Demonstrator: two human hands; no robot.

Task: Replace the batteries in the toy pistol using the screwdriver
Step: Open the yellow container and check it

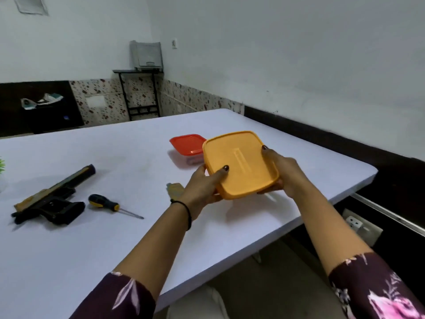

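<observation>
both hands hold a yellow box (240, 164) with its lid on, lifted above the white table (92, 249) right of the frame's middle and tilted toward the camera. the left hand (202, 187) grips the box's near left corner, thumb on the lid and fingers curled beneath. the right hand (282, 171) clasps the right edge, thumb tip on the lid and fingers under the base. a black band (189, 215) circles the left wrist.

the toy pistol (50, 199) lies flat on the table at the left of the frame, barrel pointing up and right, well apart from both hands. the screwdriver (108, 203), with a black and yellow handle, lies just right of the pistol's grip, its tip pointing toward the lower right; neither hand touches it.

just behind the yellow box, a box with a red lid (187, 145) sits on the table. a small yellowish pack (174, 188) shows beside the left hand, partly hidden; what it is cannot be told. a wall socket (355, 224) sits below the table edge at the right.
</observation>
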